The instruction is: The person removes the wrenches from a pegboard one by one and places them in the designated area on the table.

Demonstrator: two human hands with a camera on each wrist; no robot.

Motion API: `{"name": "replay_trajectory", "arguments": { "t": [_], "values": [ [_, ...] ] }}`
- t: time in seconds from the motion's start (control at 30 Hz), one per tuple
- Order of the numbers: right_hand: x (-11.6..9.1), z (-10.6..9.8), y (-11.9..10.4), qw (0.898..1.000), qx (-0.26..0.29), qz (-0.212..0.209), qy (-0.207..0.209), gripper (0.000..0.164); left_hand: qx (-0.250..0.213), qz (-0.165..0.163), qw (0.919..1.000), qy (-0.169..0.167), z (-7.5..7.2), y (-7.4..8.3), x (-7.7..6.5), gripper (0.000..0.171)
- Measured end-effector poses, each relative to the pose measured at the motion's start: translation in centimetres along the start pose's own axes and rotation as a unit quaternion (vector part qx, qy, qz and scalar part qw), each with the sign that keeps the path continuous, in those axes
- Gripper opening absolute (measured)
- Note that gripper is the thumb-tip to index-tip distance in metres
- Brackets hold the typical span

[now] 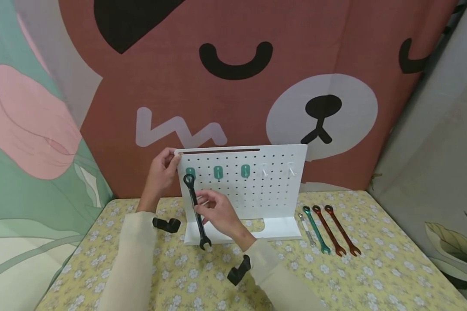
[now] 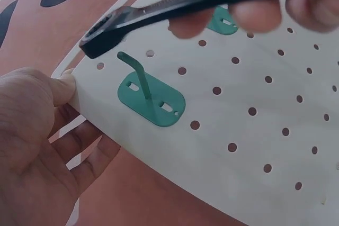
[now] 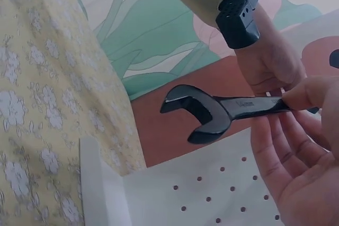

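Note:
My left hand pinches the upper left corner of a white pegboard, thumb in front and fingers behind. In my right hand is a black combination wrench, gripped by its shank with the ring end up and the open end down. That ring end overlaps the leftmost green hook in the head view. From the left wrist, the hook's bent peg shows just below the ring end. The right wrist view shows the wrench's open end over the board's perforated face.
Two more green hooks and two white hooks continue the row rightward. Right of the board's base, a small silver wrench, a green wrench and two red wrenches lie on the flowered tablecloth.

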State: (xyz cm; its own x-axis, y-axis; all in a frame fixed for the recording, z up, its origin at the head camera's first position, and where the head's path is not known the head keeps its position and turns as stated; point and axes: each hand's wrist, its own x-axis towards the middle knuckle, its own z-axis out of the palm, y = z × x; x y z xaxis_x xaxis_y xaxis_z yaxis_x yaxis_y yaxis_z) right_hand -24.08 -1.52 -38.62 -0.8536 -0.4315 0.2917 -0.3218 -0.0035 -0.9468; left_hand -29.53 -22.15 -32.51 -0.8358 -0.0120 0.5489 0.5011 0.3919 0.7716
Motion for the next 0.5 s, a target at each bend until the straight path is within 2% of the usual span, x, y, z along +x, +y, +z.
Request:
{"name": "replay_trajectory", "arguments": {
  "t": [0.23, 0.5],
  "values": [
    [-1.2, -1.6, -1.0, 0.999, -0.008, 0.005, -0.044, 0.035, 0.006, -0.017, 0.9998, -0.003, 0.1, 0.3, -0.1, 0.029],
    [-3.2, -3.2, -1.2, 0.999, -0.01, 0.024, -0.047, 0.035, 0.022, -0.029, 0.9993, -0.003, 0.2, 0.3, -0.1, 0.026]
  ]
}}
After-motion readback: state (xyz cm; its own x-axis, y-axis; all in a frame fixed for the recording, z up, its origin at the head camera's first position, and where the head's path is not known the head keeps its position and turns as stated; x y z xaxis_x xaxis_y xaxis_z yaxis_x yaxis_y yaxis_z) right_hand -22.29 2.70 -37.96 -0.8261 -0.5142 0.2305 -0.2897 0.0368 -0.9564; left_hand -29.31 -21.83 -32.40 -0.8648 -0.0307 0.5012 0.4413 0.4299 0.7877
